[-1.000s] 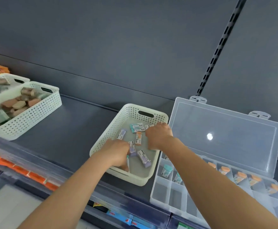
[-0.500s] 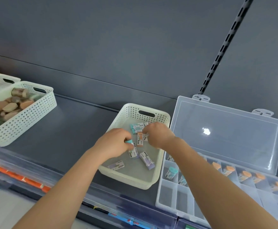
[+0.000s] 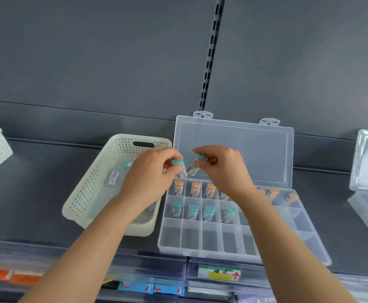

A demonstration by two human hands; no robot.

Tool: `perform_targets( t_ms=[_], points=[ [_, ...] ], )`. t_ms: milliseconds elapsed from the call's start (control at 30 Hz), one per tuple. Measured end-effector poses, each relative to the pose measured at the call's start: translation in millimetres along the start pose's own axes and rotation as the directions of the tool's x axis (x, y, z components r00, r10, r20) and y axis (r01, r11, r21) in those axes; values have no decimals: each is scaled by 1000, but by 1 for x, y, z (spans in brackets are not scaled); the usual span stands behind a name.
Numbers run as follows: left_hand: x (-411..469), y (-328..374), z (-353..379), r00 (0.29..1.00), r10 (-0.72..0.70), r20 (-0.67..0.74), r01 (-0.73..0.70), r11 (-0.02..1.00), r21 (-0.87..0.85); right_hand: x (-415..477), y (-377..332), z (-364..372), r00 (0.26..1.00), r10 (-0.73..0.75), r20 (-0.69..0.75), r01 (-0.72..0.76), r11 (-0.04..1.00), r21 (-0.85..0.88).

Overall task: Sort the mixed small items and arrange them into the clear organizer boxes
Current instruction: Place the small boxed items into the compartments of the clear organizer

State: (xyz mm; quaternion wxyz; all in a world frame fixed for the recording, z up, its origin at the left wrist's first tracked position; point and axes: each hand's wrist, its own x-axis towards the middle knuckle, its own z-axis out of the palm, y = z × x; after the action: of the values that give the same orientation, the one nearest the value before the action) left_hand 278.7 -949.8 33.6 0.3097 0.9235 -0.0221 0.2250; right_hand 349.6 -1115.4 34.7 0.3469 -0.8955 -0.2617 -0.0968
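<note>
Two small teal-capped vials are held in the air over the back edge of the clear organizer box point(image 3: 189, 236), just in front of its raised lid point(image 3: 233, 147). The left vial point(image 3: 178, 164) is pinched near its cap by the fingertips of the left hand point(image 3: 152, 173), and the right vial point(image 3: 197, 161) in the same way by the right hand point(image 3: 224, 169). Each has its cap uppermost and its long axis tilted, so the lower ends lean toward each other and almost meet between the hands. The remaining fingers of both hands are curled in, with wrists bent and both forearms reaching up from the near edge of the shelf point(image 3: 36, 193). Directly beneath the vials is the back row of orange-capped vials point(image 3: 195, 189). The teal row point(image 3: 192, 212) is one row nearer the person and has four upright vials in its left cells. The next cell in that row is hidden under the right forearm, and the cells further right look unfilled. The coming move is probably down and toward the person, with each vial righted so it goes in bottom first. The right hand is nearer the free cells. The front row holds nothing. Left of the box, touching or nearly so, the white perforated basket point(image 3: 78, 200) holds a purple-capped vial point(image 3: 113, 177) and another teal one point(image 3: 128, 165).
</note>
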Motion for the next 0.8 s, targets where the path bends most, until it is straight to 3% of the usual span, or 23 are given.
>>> perform_targets(
  t_ms=[300, 500, 633, 800],
  points=[
    [-7, 90, 77, 991, 86, 99, -83, 996, -28, -64, 72, -77, 997, 78, -20, -79, 997, -14],
    [-18, 117, 121, 977, 93, 190, -126, 978, 167, -95, 110, -95, 999, 18, 33, -14, 993, -119],
    [-23, 119, 135, 962, 104, 253, -196, 907, 373, -106, 126, -90, 995, 3, 101, 17, 980, -196],
    [-22, 117, 144, 949, 60, 310, -204, 866, 456, -109, 135, -78, 988, 23, 150, 12, 974, -227]
  ],
)
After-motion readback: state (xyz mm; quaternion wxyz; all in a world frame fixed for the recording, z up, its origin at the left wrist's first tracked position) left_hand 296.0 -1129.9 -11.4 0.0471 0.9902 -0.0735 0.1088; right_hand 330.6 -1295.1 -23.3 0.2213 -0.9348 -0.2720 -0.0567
